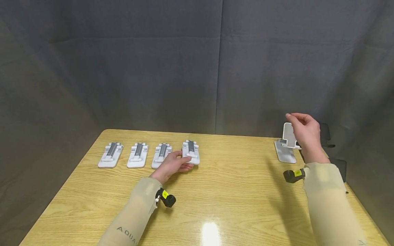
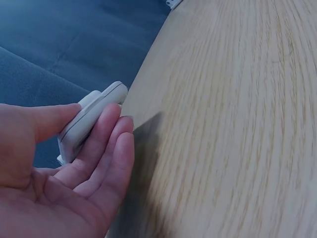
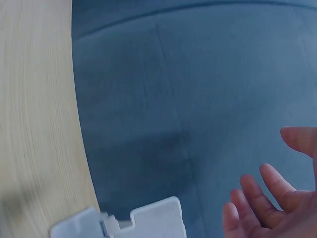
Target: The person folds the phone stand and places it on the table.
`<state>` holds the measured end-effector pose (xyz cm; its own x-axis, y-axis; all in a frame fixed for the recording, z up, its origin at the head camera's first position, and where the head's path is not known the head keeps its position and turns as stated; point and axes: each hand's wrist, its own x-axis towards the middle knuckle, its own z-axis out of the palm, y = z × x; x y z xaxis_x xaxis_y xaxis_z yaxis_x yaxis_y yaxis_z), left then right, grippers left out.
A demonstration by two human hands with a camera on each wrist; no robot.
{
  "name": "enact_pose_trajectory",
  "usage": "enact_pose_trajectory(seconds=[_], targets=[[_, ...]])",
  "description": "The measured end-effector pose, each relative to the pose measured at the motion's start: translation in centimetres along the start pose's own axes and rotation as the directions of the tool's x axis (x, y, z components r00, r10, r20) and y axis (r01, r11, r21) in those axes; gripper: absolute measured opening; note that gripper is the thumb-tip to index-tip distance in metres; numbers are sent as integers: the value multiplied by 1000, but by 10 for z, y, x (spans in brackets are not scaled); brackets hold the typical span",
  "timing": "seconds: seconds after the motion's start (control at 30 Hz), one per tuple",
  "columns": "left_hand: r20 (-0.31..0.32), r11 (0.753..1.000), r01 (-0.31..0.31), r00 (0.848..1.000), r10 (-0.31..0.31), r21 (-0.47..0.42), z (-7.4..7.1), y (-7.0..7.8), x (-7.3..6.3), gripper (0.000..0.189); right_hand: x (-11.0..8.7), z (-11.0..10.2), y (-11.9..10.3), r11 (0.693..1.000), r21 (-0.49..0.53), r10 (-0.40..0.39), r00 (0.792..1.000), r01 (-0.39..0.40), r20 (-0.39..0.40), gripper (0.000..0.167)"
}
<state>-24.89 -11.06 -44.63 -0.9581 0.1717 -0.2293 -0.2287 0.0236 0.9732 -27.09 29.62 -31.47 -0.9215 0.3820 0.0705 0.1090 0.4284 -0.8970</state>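
My left hand (image 1: 170, 166) pinches a folded white-and-grey phone stand (image 1: 194, 158), thumb on the upper face and fingers beneath. In the left wrist view, this stand (image 2: 94, 114) appears edge-on, tilted, with its shadow on the wood beside the fingers. At the far right, an unfolded phone stand (image 1: 285, 155) rests on its base, its grey-faced plate raised. My right hand (image 1: 307, 135) is lifted in front of that stand, overlapping the plate's right side in the head view. Seen from the right wrist, the hand (image 3: 270, 210) has parted fingers holding nothing, apart from the white stand (image 3: 156, 220).
Three folded phone stands, left (image 1: 106, 161), middle (image 1: 135, 162) and right (image 1: 157, 161), lie in a row on the wooden table (image 1: 234, 191). Dark flat objects (image 1: 341, 167) lie partly behind the right arm near the table's right edge. A grey curtain (image 1: 154, 85) hangs behind the table.
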Motion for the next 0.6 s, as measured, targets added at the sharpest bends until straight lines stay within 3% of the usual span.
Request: enact_pose_trajectory(seconds=[0.23, 0.6], targets=[[21, 999, 32, 999, -33, 41, -4, -7, 3, 52, 17, -15, 6, 998, -40, 52, 999, -51, 7, 74], [22, 991, 28, 999, -32, 129, -6, -5, -1, 48, 37, -22, 13, 989, -44, 144, 987, -141, 65, 83]])
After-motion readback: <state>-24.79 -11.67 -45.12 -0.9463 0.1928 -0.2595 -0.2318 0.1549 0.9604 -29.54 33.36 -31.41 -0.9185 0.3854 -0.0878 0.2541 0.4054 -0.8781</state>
